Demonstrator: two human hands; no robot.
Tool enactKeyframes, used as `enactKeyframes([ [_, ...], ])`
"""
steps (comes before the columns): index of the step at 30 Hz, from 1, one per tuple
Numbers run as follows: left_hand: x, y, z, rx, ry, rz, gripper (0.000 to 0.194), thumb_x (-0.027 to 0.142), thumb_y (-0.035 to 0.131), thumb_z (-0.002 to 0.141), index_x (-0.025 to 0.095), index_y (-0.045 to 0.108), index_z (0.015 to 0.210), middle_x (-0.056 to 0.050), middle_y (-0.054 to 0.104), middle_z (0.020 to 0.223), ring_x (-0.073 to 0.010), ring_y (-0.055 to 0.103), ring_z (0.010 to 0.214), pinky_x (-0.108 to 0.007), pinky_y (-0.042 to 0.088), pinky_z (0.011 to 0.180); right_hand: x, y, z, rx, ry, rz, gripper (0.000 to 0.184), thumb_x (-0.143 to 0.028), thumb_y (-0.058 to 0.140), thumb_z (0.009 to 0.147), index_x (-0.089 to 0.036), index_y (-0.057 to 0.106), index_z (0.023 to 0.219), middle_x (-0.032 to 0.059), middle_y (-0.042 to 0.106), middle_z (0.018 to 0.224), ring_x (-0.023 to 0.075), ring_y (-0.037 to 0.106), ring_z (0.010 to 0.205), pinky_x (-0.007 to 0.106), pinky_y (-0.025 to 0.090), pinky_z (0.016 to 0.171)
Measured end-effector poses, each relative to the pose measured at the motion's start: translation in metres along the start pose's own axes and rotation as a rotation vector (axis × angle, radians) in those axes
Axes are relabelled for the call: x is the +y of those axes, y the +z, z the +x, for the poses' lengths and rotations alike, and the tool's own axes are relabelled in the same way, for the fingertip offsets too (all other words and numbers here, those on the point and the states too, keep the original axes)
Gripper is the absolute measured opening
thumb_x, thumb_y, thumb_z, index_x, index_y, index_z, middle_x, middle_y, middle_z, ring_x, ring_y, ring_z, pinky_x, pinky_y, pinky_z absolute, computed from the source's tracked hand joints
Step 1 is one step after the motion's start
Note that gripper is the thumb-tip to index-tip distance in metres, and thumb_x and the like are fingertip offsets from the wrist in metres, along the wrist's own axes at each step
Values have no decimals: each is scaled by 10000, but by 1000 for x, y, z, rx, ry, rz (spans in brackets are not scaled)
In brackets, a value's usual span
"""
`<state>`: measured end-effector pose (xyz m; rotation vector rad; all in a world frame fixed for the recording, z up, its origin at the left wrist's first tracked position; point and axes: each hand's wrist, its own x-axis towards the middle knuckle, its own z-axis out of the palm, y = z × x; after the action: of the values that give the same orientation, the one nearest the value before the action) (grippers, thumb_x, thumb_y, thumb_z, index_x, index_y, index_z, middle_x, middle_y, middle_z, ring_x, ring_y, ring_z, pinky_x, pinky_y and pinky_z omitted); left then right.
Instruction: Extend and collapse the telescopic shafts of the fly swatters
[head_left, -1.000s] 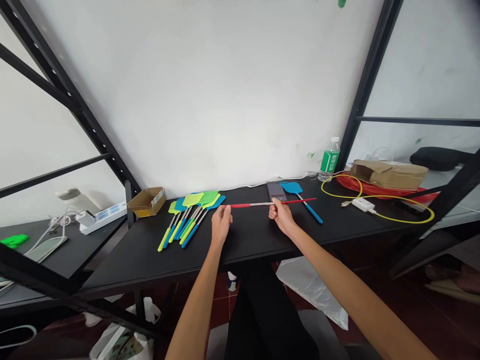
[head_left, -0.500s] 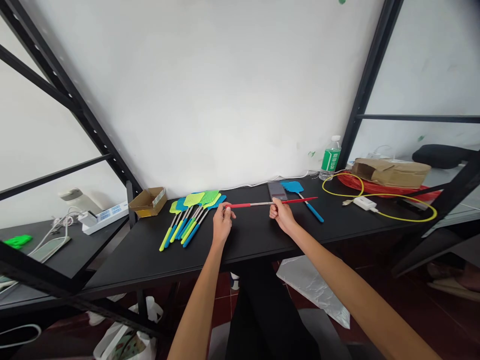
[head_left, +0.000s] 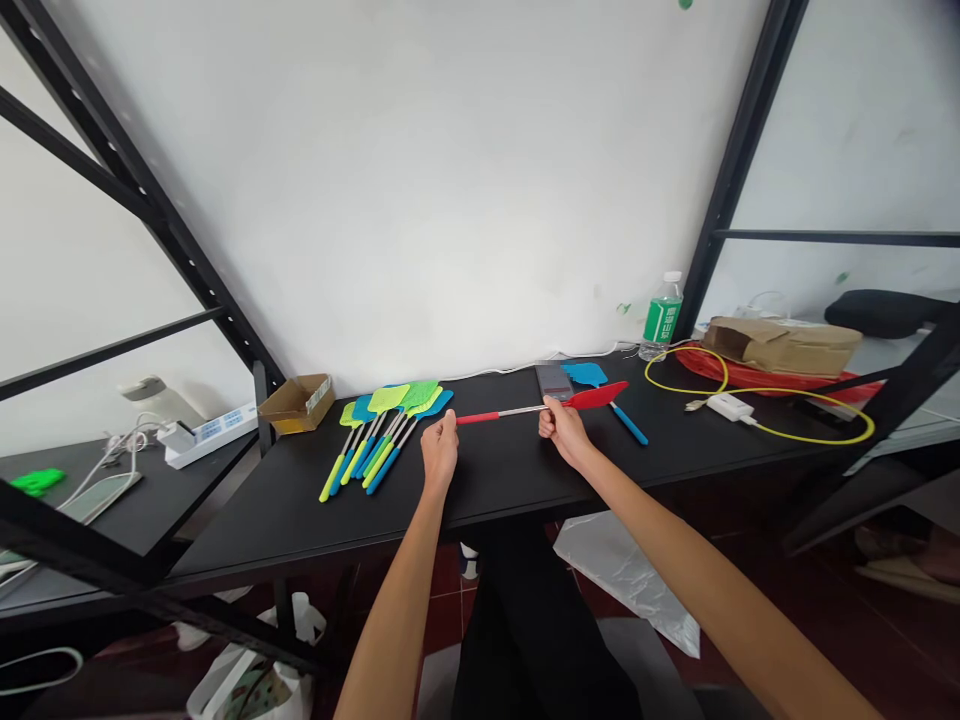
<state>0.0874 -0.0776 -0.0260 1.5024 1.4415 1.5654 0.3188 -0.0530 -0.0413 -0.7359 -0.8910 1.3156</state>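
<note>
My left hand (head_left: pixel 439 450) pinches the red grip of a fly swatter (head_left: pixel 510 411) with a thin metal shaft. My right hand (head_left: pixel 564 430) grips the shaft near the swatter's flat red head (head_left: pixel 596 396), which lies almost level. Just behind that head sit a blue fly swatter (head_left: pixel 585 374) and a dark phone (head_left: pixel 553 380). The red head hides part of the blue swatter's shaft. To the left of my hands lies a fanned group of green and blue fly swatters (head_left: pixel 382 440) on the black table (head_left: pixel 487 510).
A small cardboard box (head_left: pixel 296 403) stands at the table's back left. A water bottle (head_left: pixel 663 315), a yellow cable (head_left: pixel 757 405) and a white charger (head_left: pixel 727 407) are on the right. Black shelf uprights (head_left: pixel 735 170) flank the table, with a plastic sheet (head_left: pixel 622 580) below.
The red swatter has rotated, so its head now shows its flat face instead of its edge. My left hand has shifted slightly down and left along the grip.
</note>
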Motion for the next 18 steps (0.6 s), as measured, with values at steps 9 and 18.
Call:
enactKeyframes([
  [9, -1, 3, 4, -137, 48, -150, 372, 582, 539, 926, 214, 551, 981, 51, 528, 597, -88, 365, 428, -219, 278, 424, -1, -1, 1, 7, -8, 37, 515, -509, 713, 841, -223, 395, 555, -46, 353, 461, 93, 319, 435, 254, 314, 426],
  [18, -5, 4, 5, -151, 105, -148, 425, 588, 486, 958, 193, 584, 1081, 9, 618, 683, -76, 394, 414, -215, 312, 415, -1, 0, 0, 1, 5, 19, 507, -494, 715, 832, -221, 399, 545, -47, 357, 456, 86, 328, 424, 252, 302, 420],
])
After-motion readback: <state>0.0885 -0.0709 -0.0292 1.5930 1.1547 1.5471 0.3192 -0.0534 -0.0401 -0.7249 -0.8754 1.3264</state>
